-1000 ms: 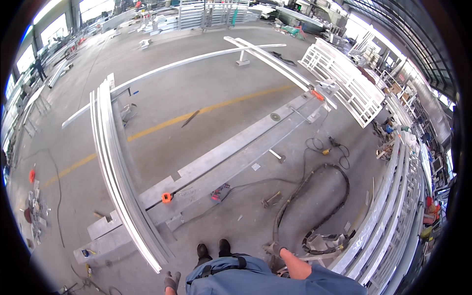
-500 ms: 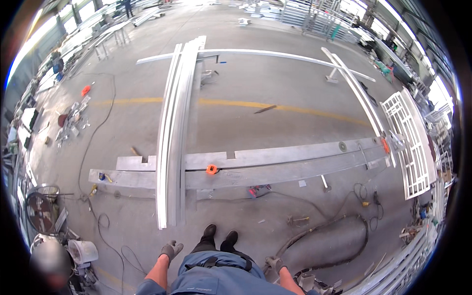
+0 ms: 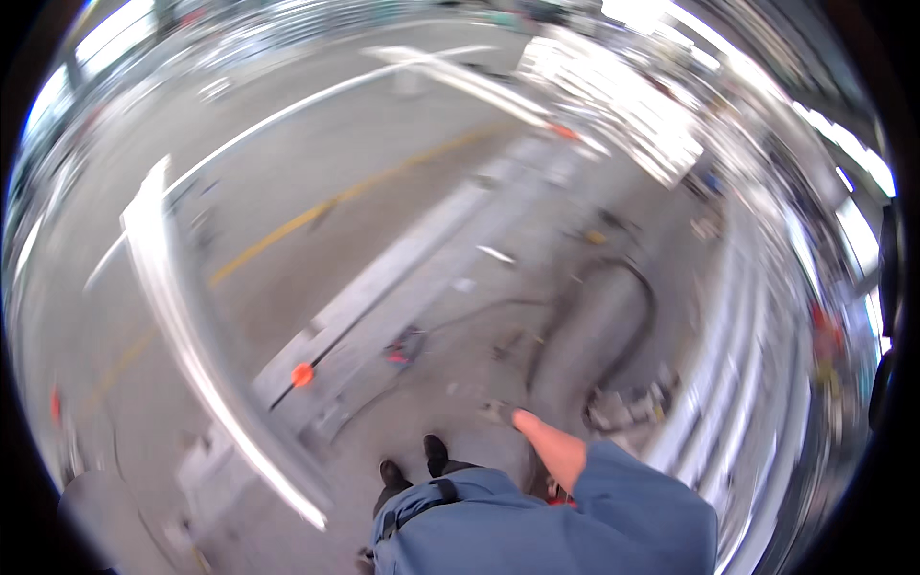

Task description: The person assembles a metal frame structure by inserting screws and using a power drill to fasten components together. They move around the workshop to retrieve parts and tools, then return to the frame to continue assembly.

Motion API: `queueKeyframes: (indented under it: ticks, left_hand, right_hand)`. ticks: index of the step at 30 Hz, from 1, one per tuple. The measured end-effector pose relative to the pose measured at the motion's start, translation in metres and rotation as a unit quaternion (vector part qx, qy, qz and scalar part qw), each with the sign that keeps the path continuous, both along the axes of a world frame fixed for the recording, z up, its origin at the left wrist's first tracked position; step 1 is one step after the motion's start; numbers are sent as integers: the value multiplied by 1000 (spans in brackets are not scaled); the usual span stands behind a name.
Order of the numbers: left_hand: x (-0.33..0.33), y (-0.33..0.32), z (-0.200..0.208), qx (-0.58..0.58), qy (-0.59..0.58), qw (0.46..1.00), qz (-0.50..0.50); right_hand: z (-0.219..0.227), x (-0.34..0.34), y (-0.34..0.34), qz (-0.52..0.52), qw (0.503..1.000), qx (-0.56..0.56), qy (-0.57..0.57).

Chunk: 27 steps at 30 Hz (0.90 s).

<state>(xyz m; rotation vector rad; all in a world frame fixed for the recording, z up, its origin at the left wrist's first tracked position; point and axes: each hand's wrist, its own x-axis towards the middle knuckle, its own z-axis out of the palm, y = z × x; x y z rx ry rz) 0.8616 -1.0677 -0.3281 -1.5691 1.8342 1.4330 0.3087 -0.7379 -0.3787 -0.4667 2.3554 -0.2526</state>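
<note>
My right hand (image 3: 498, 412), in a grey glove, reaches forward over the concrete floor. Motion smears its fingers, and I see nothing plainly held in it. Only a sliver of my gloved left hand (image 3: 365, 562) shows beside my waist at the lower edge; its fingers are hidden. Ahead of my feet, long flat grey beams (image 3: 422, 259) run away to the upper right. A bundle of shiny silver metal profiles (image 3: 206, 355) lies across their near end. A small orange object (image 3: 303, 375) rests on the beams.
A red and dark tool (image 3: 401, 351) lies on the floor with a cable. A dark thick hose (image 3: 644, 287) loops to the right. Long metal bars (image 3: 714, 422) are stacked at far right. A white lattice frame (image 3: 613, 96) stands at the upper right.
My view has swung to the right and blurred, so the profiles and beams appear slanted and farther left. My left hand has mostly left the picture; my right arm reaches farther forward.
</note>
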Motion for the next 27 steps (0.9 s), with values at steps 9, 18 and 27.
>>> queueKeyframes:
  ticks: [9,18,27]
  left_hand:
    - [-177,-119,17,-35,31,959,-280]
    - [-334,-105,26,-18,82,876,-475]
    - [-448,-19,34,5,65,706,-706]
  right_hand:
    - [10,171,14,-79,994,-81,12]
    - [53,319,106,-436,880,-5,-187]
    - [121,300,69,-656,732,-173,62]
